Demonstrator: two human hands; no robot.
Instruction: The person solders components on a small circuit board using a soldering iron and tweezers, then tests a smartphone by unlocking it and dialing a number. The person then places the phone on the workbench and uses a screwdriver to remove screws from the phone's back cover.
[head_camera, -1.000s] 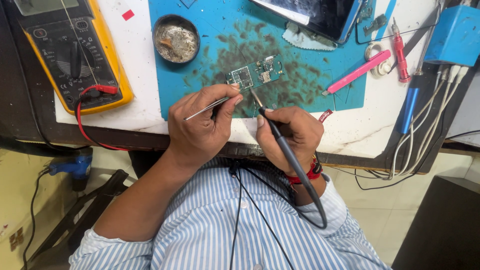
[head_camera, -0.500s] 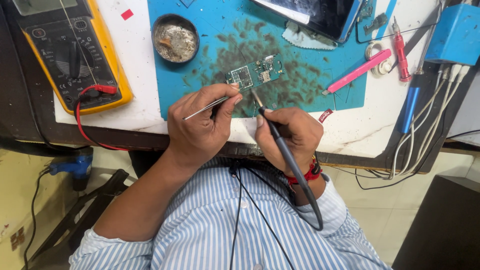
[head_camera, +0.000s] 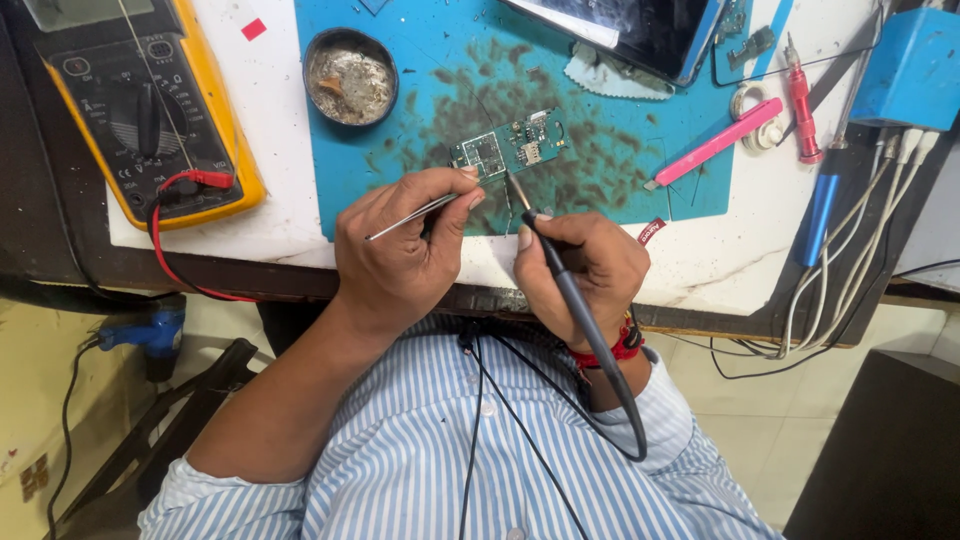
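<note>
A small green circuit board (head_camera: 510, 147) lies on a stained blue work mat (head_camera: 420, 110). My left hand (head_camera: 405, 255) grips metal tweezers (head_camera: 415, 215), and its fingertips rest at the board's near left edge. My right hand (head_camera: 580, 270) holds a dark soldering iron (head_camera: 560, 275) like a pen. Its tip touches the board's near edge. The iron's cable loops down over my striped shirt.
A yellow multimeter (head_camera: 140, 105) with red and black leads sits at the left. A round tin of residue (head_camera: 350, 62) stands on the mat. A tablet (head_camera: 640, 30), pink tool (head_camera: 715, 143), red screwdriver (head_camera: 800, 100), blue box (head_camera: 915, 70) and white cables (head_camera: 860, 250) lie at the right.
None beyond a slight shift of the view; both hands stay at the board with their tools.
</note>
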